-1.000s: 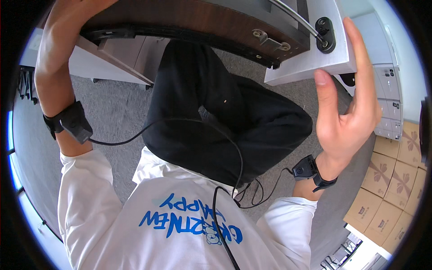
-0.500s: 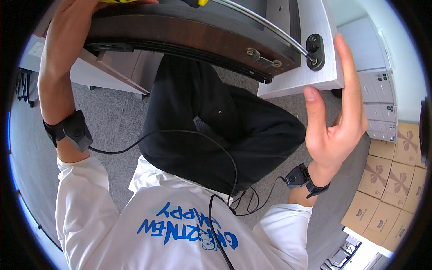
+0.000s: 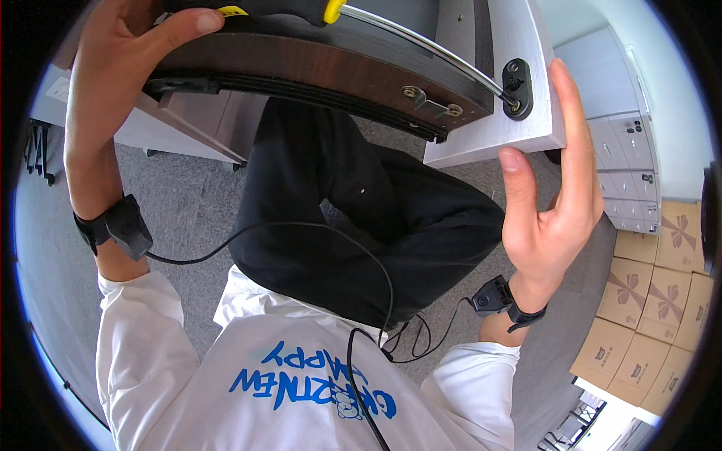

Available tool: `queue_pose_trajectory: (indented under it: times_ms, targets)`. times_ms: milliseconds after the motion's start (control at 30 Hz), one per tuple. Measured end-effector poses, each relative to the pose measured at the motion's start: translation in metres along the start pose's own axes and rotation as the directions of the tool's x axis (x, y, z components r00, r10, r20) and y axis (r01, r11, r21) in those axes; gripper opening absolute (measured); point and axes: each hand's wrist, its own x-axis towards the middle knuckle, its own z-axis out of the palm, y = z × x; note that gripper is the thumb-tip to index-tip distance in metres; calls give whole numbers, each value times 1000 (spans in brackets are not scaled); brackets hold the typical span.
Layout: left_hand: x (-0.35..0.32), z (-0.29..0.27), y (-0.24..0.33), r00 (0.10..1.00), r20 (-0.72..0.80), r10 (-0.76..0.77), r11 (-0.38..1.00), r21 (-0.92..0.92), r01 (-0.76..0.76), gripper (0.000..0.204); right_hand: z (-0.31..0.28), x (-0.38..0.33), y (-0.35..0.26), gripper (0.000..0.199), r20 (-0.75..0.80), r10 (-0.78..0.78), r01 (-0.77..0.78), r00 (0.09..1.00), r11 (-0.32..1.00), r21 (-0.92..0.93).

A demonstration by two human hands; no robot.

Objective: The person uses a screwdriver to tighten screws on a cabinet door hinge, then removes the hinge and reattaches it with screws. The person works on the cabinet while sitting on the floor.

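Observation:
My left hand (image 3: 124,52), at the upper left, is closed round the black-and-yellow handle of a screwdriver (image 3: 421,40); its fingers are partly cut off by the picture's edge. The long steel shaft runs down to the right, its tip in the lower screw of a black oval fitting (image 3: 517,84). That fitting sits on the inner face of a pale wood-grain drawer front (image 3: 481,144), joined to a dark brown drawer side (image 3: 323,68). My right hand (image 3: 553,210) braces the drawer front, fingers stretched along its outer face and thumb at its lower edge.
A small metal bracket (image 3: 432,101) and a black slide rail (image 3: 301,92) are on the drawer side. My crossed legs (image 3: 361,210) lie below. A black cable (image 3: 361,248) crosses my lap. Cardboard boxes (image 3: 632,323) and pale cabinets (image 3: 628,150) stand at the right.
The screwdriver handle and my left thumb have come lower into view. The drawer appears slightly further left. The tip stays in the lower screw, and my right hand keeps against the drawer front.

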Motion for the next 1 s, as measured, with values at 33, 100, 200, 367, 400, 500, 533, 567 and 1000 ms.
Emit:
queue_pose_trajectory:
  times_ms: [33,100,200,367,400,500,533,567,1000]
  targets:
    - [1,1,0,1000,6,14,998,54,-15,46,0,0,0,54,2,1,-1,1000,1000,-8]
    - [5,-5,4,997,79,11,997,77,-17,38,0,0,0,54,4,9,-9,1000,1000,-12]
    - [10,-15,18,973,231,-22,987,163,-16,35,0,0,0,54,3,1,-1,1000,1000,-15]
    - [-5,-8,14,940,61,-335,922,226,314,49,1,0,-1,54,2,5,-5,1000,1000,-8]
    - [-8,-9,5,889,81,-452,888,141,438,51,1,0,-1,54,-2,-1,1,1000,1000,-13]
    - [-15,-17,-16,953,109,-283,957,97,273,54,1,0,-1,54,-4,10,-10,1000,1000,-6]
    - [-17,-19,-19,985,113,-133,986,118,119,53,2,0,-1,54,-4,21,-21,1000,1000,-1]
    - [-19,-21,-20,986,115,-123,986,129,108,54,2,1,-2,55,-5,26,-26,1000,1000,1]
    - [7,-16,20,921,226,-319,946,140,293,50,4,0,-1,55,-8,30,-30,1000,1000,5]
